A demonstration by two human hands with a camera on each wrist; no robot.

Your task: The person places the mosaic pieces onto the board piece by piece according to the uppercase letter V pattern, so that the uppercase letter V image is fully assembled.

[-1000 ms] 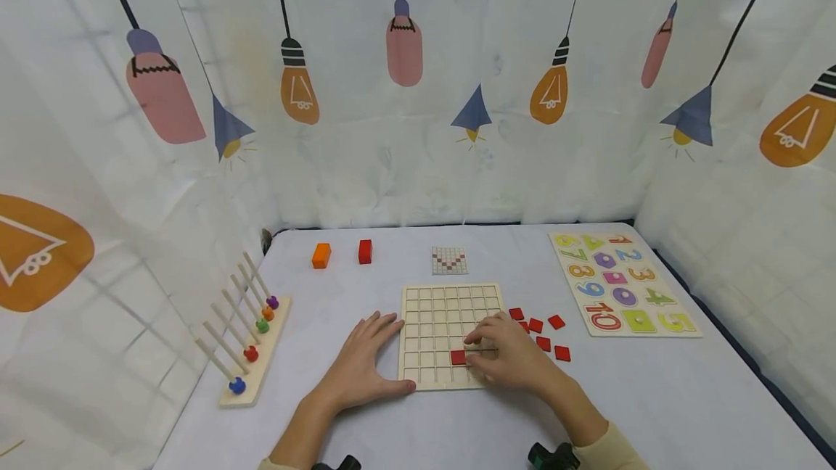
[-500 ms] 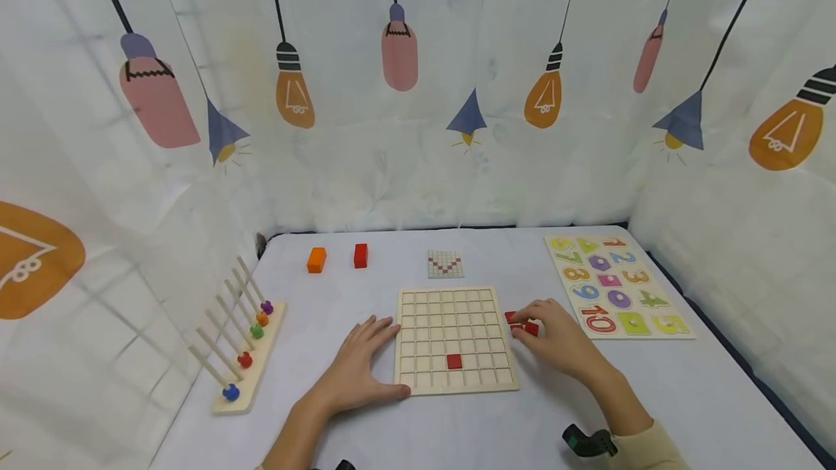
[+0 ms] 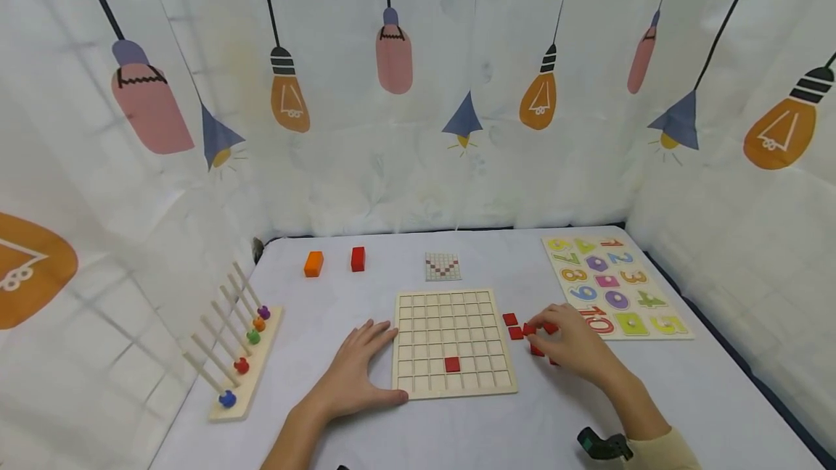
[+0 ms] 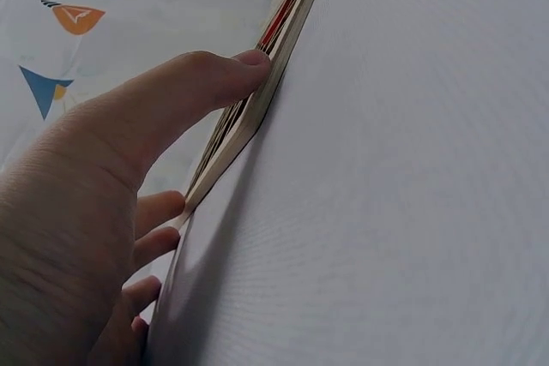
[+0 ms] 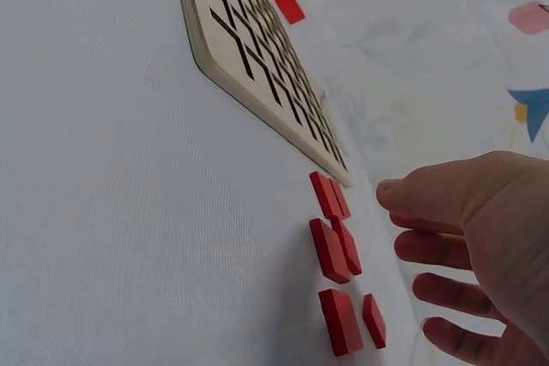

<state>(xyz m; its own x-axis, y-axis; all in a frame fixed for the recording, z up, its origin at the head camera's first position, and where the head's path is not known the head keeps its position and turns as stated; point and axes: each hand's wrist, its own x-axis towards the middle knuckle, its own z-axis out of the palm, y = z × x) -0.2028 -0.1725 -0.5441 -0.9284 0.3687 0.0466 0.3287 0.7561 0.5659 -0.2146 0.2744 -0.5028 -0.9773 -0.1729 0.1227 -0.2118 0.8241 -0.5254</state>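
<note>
A pale wooden grid board [image 3: 418, 343] lies in the middle of the table, with one red square tile [image 3: 452, 364] in a cell of its lower part. My left hand [image 3: 355, 372] is spread at its left side. In the left wrist view the thumb [image 4: 206, 83] rests on the board's near corner, and the other fingers touch its side edge. Right of the board, my right hand [image 3: 570, 339] reaches over several loose red tiles [image 3: 510, 319], partly hiding some. Seen from the right wrist, its thumb and fingers [image 5: 433, 250] are loosely bent, with no tile between them.
A small pattern card [image 3: 443, 267] lies behind the board. An orange block [image 3: 313, 264] and a red block [image 3: 358, 259] stand at the back left. On the left is a peg stand [image 3: 242, 397] with coloured beads; on the right, a number puzzle board [image 3: 627, 245].
My right hand has left the red tile in the grid and moved right to the loose tiles, uncovering the board's right side. My left hand stays at the board's left edge.
</note>
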